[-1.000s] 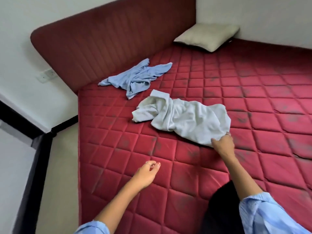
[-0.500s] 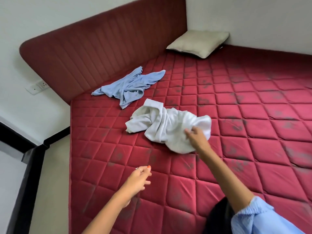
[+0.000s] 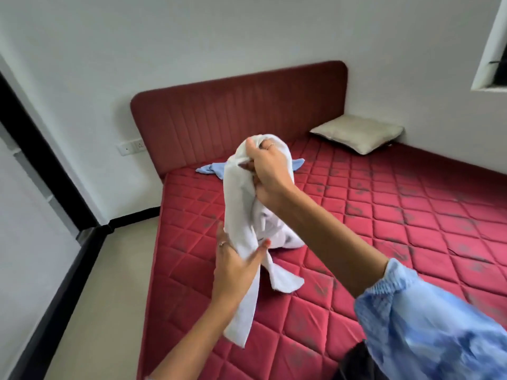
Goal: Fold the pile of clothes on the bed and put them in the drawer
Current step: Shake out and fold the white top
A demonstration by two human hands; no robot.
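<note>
Both hands held the white garment (image 3: 241,215) up over the bed (image 3: 384,242): the right hand (image 3: 267,171) gripped its bunched top, the left hand (image 3: 236,259) pinched a lower fold between thumb and fingers. Finding two matching corners and shaking it flat would probably help before folding. No writing was readable.

pillow (image 3: 359,133) on mattress (image 3: 384,215), far right | headboard (image 3: 238,116) behind
</note>
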